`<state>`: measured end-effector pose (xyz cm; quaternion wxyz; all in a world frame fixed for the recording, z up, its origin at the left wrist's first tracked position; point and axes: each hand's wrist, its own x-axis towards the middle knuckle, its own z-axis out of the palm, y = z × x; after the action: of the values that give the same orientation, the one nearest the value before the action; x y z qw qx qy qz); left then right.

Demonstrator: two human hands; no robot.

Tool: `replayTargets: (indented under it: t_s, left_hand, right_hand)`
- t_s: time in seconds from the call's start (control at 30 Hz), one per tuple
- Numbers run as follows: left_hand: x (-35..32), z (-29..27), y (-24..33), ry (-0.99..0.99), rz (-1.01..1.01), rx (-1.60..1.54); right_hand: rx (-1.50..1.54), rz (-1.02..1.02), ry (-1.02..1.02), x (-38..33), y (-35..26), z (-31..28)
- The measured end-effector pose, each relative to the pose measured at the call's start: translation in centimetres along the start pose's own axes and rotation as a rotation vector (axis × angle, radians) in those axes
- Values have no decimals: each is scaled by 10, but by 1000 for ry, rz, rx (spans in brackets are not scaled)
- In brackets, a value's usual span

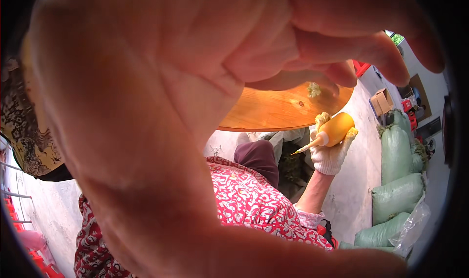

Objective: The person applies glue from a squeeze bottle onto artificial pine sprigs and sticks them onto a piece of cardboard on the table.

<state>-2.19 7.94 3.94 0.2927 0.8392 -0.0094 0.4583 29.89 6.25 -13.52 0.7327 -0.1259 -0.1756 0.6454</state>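
Note:
My right hand [328, 161], in a white knit glove with yellowish fingertips, is closed around a yellow squeeze bottle [338, 130]. The bottle lies tilted, its pale, narrow nozzle pointing left and down. Just beyond is the rounded edge of a wooden table [273, 112], on which sits a small pale yellow-green tuft [313, 89]. A large bare hand [146, 72] hangs right before the camera, palm toward it and fingers curled. By its shape and direction, it appears to be another person's, and it hides much of the scene. My left hand does not show.
Stuffed pale green sacks [396, 153] are piled at the right, near a cardboard box [381, 102] and clear plastic film [411, 229]. Dark patterned cloth [29, 126] is at the left edge. Below it stand a metal rack [17, 195] and red items [44, 266]. My red-and-white patterned garment [259, 200] fills the lower middle.

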Motion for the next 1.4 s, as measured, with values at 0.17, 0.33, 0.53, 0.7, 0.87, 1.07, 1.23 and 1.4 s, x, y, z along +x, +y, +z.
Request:
replayTargets:
  t_s: [0.17, 0.33, 0.53, 0.7, 0.87, 1.07, 1.23, 1.4]
  left_hand:
    - [-5, 5, -1, 24, -22, -26]
    - [-5, 12, -12, 52, -41, -62]
    - [-8, 29, -24, 108, -77, -110]
    - [-31, 31, -21, 150, -102, -168]
    - [-19, 47, -22, 188, -120, -189]
    - [-49, 38, 3, 287, -291, -254]
    - [-77, 40, 20, 168, -575, -266]
    - [-102, 42, 25, 44, -684, -234]
  right_hand:
    - [26, 17, 23, -4, -1, -4]
    - [12, 7, 49, -7, -2, -18]
    - [73, 192, -150, -8, -3, -33]
    - [31, 107, -32, -11, 4, -48]
    - [121, 230, -119, -15, -3, -50]
    - [166, 283, -206, -33, -14, -26]
    - [67, 71, 5, -42, -14, -7]
    - [92, 160, -120, -49, -21, -2]
